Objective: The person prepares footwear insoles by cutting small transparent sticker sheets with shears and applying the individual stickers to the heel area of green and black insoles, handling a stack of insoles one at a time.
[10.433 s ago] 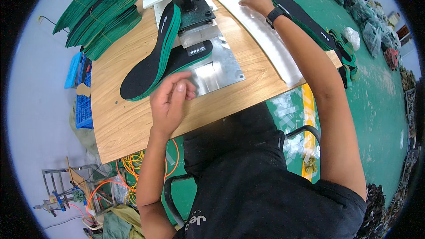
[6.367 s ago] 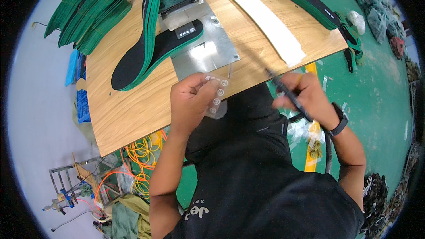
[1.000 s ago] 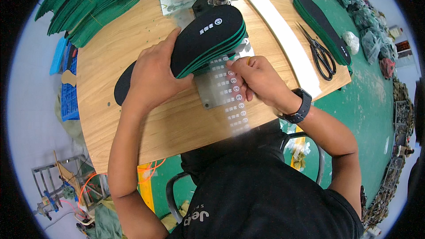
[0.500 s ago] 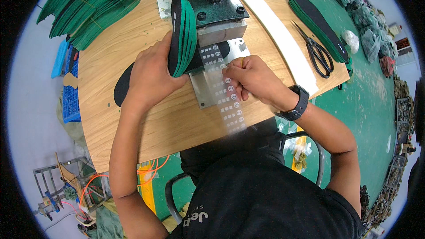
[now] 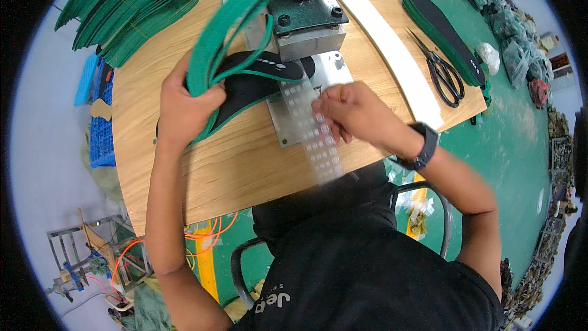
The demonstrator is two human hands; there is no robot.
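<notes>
My left hand [image 5: 184, 110] is closed around a bundle of green insoles [image 5: 214, 43], tilted and blurred by motion. From it one black-topped insole [image 5: 254, 63] bends away, its white-marked end near the metal plate [image 5: 285, 127]. Beneath that one, another black insole [image 5: 242, 93] lies across the table towards the plate. My right hand [image 5: 361, 112] pinches a clear strip with rows of white printed marks [image 5: 321, 147]. The strip hangs from the insole's end over the plate and past the table edge. Just behind is the press head [image 5: 310, 43], a metal block under a black plate.
Tall bundles of green insoles [image 5: 135, 12] stand at the far left. Black scissors [image 5: 444, 76] and another insole stack [image 5: 441, 37] lie at the right, beside a long white strip [image 5: 386, 43]. A blue basket [image 5: 102, 132] is off the table's left edge.
My left hand has tipped the upright insole bundle over to the left, and one insole now splays out towards the plate. The right hand keeps its pinch on the clear strip.
</notes>
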